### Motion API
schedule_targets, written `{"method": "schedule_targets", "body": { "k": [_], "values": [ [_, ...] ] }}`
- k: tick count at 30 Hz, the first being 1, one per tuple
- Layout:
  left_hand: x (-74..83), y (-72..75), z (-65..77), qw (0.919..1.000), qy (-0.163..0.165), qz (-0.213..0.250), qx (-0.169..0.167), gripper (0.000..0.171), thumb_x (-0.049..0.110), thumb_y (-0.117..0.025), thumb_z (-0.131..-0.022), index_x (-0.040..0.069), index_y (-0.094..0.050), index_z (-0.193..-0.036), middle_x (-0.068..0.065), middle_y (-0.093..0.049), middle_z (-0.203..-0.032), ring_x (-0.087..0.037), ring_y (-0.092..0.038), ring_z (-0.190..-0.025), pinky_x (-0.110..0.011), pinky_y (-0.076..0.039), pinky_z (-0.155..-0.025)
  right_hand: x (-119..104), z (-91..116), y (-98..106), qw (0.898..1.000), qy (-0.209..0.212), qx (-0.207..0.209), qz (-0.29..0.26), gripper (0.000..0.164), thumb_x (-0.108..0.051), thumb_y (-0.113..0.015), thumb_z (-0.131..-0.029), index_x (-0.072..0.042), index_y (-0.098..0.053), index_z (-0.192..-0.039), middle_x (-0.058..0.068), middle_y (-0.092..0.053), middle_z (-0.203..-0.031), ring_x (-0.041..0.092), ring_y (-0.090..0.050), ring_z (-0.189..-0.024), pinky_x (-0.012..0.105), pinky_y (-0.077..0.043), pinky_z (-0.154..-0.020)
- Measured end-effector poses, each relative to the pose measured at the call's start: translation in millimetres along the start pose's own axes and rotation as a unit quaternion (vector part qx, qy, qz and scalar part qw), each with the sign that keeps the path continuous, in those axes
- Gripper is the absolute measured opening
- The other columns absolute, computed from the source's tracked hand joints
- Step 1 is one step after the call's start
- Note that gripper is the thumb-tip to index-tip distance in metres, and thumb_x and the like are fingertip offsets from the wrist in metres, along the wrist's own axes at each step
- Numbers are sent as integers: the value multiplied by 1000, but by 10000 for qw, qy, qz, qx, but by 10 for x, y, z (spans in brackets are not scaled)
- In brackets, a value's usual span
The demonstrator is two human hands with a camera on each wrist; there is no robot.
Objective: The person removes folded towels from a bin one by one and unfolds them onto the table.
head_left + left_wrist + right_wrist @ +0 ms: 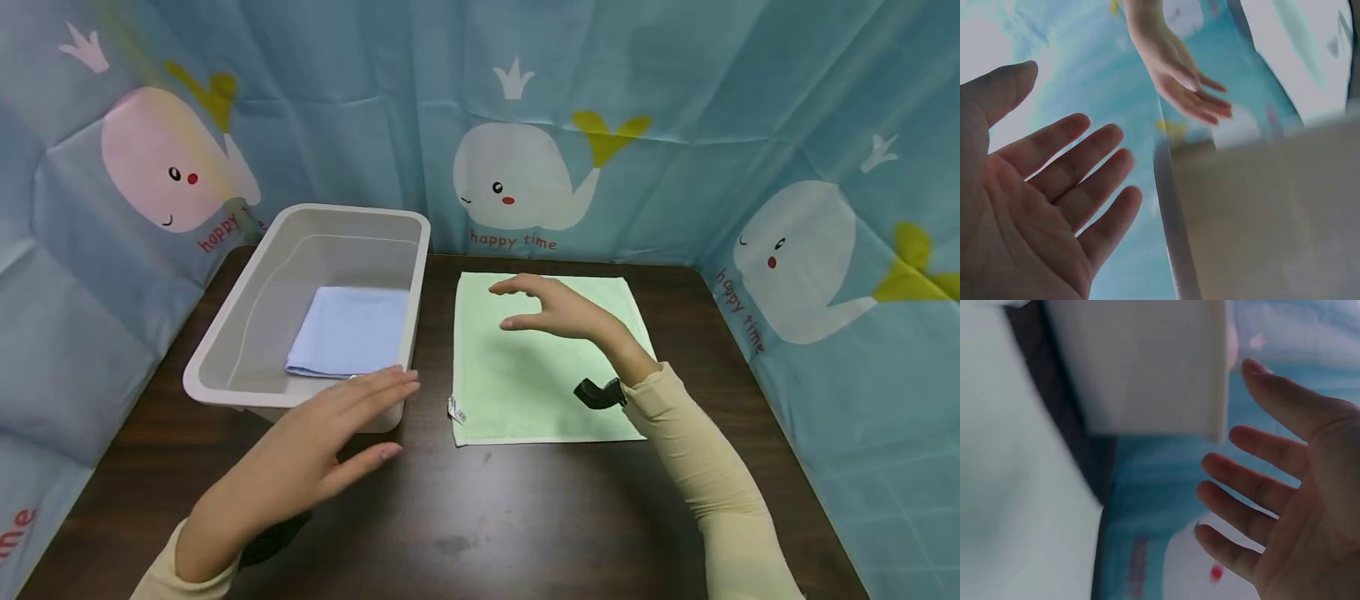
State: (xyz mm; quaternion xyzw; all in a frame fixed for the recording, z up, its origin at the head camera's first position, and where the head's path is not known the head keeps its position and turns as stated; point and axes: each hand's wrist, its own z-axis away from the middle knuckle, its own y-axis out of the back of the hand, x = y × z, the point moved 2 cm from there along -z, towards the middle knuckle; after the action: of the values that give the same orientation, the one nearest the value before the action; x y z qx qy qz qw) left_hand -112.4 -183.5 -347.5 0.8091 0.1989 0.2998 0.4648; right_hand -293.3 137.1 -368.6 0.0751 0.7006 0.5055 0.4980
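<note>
A pale green towel point(525, 383) lies spread flat on the dark table, a small white tag at its front left corner. Above its upper part hovers my right hand point(558, 308), fingers loosely bent and holding nothing. My left hand point(300, 450) is at the front right corner of the grey plastic bin point(217, 333), overlapping its rim in the head view; its fingers are extended and apart in the left wrist view. Inside the bin lies a folded light blue cloth point(352, 329). Both palms show bare in the wrist views.
The dark wooden table point(480, 517) is enclosed at the back and sides by a blue curtain point(360, 142) printed with whales. The bin stands at the table's back left, beside the towel. A black strap piece point(596, 393) sits at my right wrist.
</note>
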Motion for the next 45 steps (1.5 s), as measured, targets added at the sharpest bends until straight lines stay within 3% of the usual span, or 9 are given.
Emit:
{"method": "schedule_targets", "body": {
  "k": [4,7,13,17,22,29,35,38,45],
  "values": [
    [-240,179,128,9974,432,-165,557,73,23,-77,-84,21,-44,-150,0,-47,-155,-16,-38,-148,-11,-16,-121,-323,-318,-13,9990,421,69,-133,56,-41,-71,-90,-20,-55,-140,-7,-59,-140,16,-53,-130,42,-41,-113],
    [-432,266,255,9929,771,-358,835,75,25,-78,-84,19,-44,-150,-2,-43,-157,-14,-30,-152,-10,-12,-121,-529,-557,-22,9973,674,-5,-274,54,-40,-70,-91,-18,-56,-139,-5,-61,-138,12,-55,-127,37,-42,-112],
    [-760,312,480,9846,1250,-693,1010,72,41,-70,-90,14,-42,-151,-13,-39,-159,-28,-24,-154,-39,-14,-128,-824,-954,-7,9929,931,-146,-724,45,-33,-68,-94,-18,-59,-135,0,-66,-129,9,-61,-119,29,-49,-103],
    [-923,319,614,9788,1660,-864,834,72,45,-62,-94,11,-38,-153,-15,-31,-162,-33,-16,-155,-57,-9,-125,-1008,-1203,-40,9909,1078,-286,-751,43,-30,-67,-95,-16,-60,-134,0,-66,-126,8,-61,-114,24,-48,-100],
    [-1047,330,723,9704,2187,-893,508,72,42,-53,-100,7,-26,-157,-17,-20,-166,-37,-6,-156,-67,-1,-121,-1203,-1496,-94,9884,1180,-594,-749,43,-29,-65,-96,-11,-59,-134,5,-66,-127,10,-62,-116,20,-47,-100],
    [-1093,273,722,9588,2718,-822,-21,79,43,-47,-102,1,-11,-158,-23,-7,-166,-39,3,-156,-63,6,-123,-1335,-1825,-99,9889,563,-908,-1032,46,-29,-65,-96,-13,-57,-137,2,-63,-134,8,-60,-121,17,-47,-99],
    [-1061,268,717,9504,3007,-767,-186,86,46,-46,-102,-2,0,-157,-21,6,-166,-40,9,-155,-56,10,-124,-1324,-2032,-139,9874,73,-1060,-1174,43,-35,-62,-97,-17,-58,-136,-1,-65,-130,12,-60,-113,25,-50,-90],
    [-1055,266,711,9494,3035,-792,-176,87,46,-46,-102,-2,0,-157,-20,5,-166,-39,8,-155,-56,9,-125,-1277,-2115,-178,9852,-168,-1122,-1287,44,-36,-61,-97,-18,-58,-136,0,-65,-132,13,-61,-112,27,-51,-90],
    [-1062,263,733,9530,2899,-882,-25,84,45,-47,-102,-5,-6,-156,-26,-3,-165,-40,3,-155,-47,8,-127,-1228,-2288,-336,9685,-852,-1170,-2027,43,-33,-58,-99,-16,-56,-139,3,-62,-137,15,-61,-121,35,-47,-109]
  ]
}}
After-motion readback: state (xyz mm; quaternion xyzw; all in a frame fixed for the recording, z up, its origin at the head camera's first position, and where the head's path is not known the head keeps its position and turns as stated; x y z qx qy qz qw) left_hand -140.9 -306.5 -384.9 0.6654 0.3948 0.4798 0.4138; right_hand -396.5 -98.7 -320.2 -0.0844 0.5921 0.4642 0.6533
